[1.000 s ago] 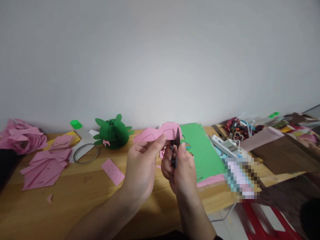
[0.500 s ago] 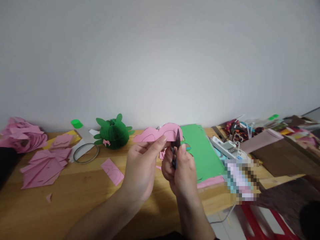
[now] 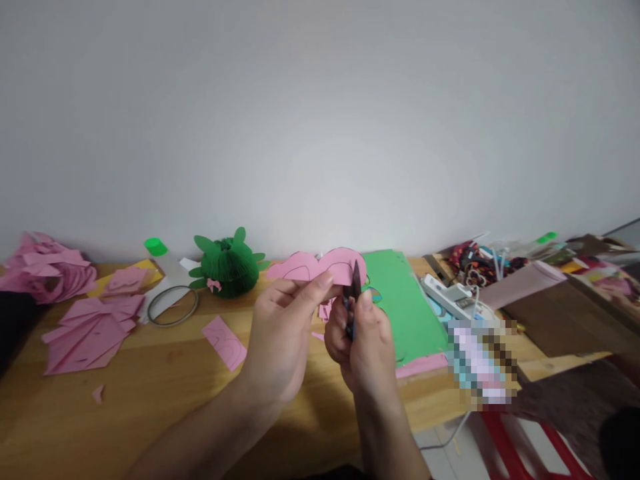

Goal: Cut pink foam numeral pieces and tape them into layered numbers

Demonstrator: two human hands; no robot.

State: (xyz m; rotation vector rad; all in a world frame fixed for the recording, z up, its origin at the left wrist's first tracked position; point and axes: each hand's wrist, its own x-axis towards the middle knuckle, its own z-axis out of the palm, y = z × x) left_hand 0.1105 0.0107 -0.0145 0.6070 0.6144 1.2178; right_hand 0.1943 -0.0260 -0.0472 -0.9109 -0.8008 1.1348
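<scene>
Scissors (image 3: 356, 275) sit in your right hand (image 3: 367, 347), held snug with the tip up, by the right end of the pink paper with drawn curves (image 3: 300, 267). It's hard to tell how far the blades are open. Your left hand (image 3: 283, 333) pinches that paper's bottom edge, thumb near the blades, so a slip could nick you. The paper's left part sticks out past your pinch; if it flops, a cut could go wobbly. Behind your right hand lies a green sheet (image 3: 413, 310). Left of your left hand, a small pink card (image 3: 224, 343) could get bumped if your arm swings.
</scene>
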